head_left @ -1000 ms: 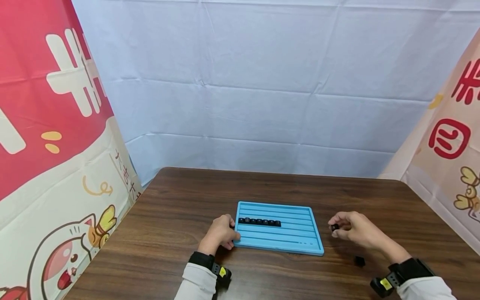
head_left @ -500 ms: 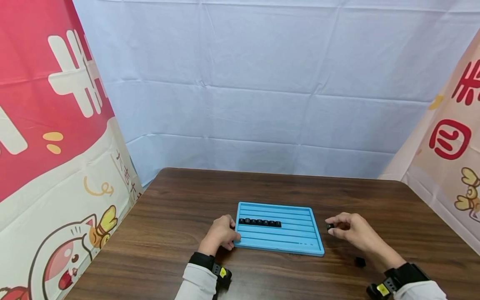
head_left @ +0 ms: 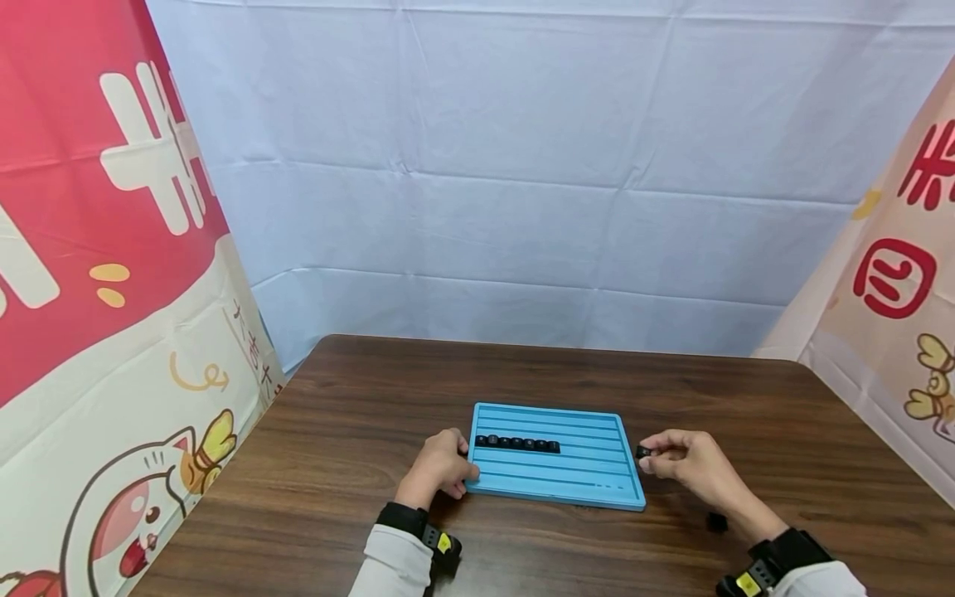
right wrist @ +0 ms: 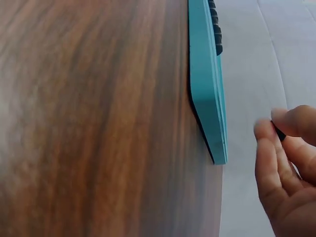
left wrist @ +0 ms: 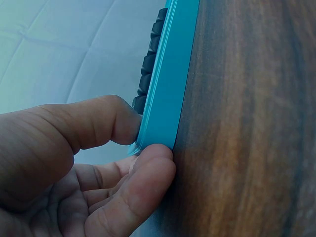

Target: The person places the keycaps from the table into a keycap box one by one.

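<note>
A light blue ridged tray (head_left: pixel 552 481) lies on the table, with a row of several black keycaps (head_left: pixel 517 443) along one of its slots, starting at the left side. My left hand (head_left: pixel 438 466) grips the tray's left edge. In the left wrist view its thumb (left wrist: pixel 121 123) is at the rim beside the keycap row, and a finger (left wrist: pixel 153 182) presses against the side wall. Just off the tray's right edge, my right hand (head_left: pixel 690 464) pinches a single black keycap (head_left: pixel 643 452) between thumb and fingertips. That keycap (right wrist: pixel 279 131) is mostly covered by the fingers in the right wrist view.
One more small black piece (head_left: pixel 716 522) lies on the brown wooden table (head_left: pixel 358 398), close by the right forearm. A pale blue cloth (head_left: pixel 515 166) hangs behind the table, and printed cloths hang at both sides.
My right hand has moved left with the pinched keycap, from well right of the tray to close by its right edge. The left hand and the tray have stayed put.
</note>
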Tool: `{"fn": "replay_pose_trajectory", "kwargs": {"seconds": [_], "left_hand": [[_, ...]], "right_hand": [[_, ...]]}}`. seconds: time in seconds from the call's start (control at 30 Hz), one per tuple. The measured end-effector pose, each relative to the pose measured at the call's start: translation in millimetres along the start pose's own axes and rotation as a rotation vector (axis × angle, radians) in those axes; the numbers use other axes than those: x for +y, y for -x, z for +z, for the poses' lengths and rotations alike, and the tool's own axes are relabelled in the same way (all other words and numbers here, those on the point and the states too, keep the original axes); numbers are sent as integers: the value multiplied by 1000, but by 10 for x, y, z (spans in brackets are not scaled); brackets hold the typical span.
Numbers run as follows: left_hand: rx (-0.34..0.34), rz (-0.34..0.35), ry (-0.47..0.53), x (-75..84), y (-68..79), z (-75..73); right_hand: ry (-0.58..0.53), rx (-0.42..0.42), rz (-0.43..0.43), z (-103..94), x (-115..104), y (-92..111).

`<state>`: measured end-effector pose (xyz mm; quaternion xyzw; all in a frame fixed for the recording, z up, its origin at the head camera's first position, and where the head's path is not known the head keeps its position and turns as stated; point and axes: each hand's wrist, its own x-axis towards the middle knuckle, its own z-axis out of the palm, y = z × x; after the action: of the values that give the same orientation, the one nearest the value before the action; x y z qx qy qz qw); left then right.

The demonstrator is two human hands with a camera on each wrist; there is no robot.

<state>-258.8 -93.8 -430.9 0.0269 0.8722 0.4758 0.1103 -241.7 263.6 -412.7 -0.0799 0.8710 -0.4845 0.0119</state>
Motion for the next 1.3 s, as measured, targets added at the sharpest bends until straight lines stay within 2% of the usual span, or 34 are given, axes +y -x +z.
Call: {"fn": "replay_pose_trajectory", "kwargs": {"seconds": [0.57,0.83,1.07,1.3], "left_hand": [[-7,-9,-1,2,9,-2],[-5,-5,-1,-8,3,-6],[0,-10,1,-21,-11,-9],[9,-12,2,-19,-17,-3]], "right_hand": [[12,-18,6,33,9,-3],[116,-2,-56,73,-16,-33],[101,-74,-106,173,-54,-126],[96,-127,-111,264,-67,-218]]}}
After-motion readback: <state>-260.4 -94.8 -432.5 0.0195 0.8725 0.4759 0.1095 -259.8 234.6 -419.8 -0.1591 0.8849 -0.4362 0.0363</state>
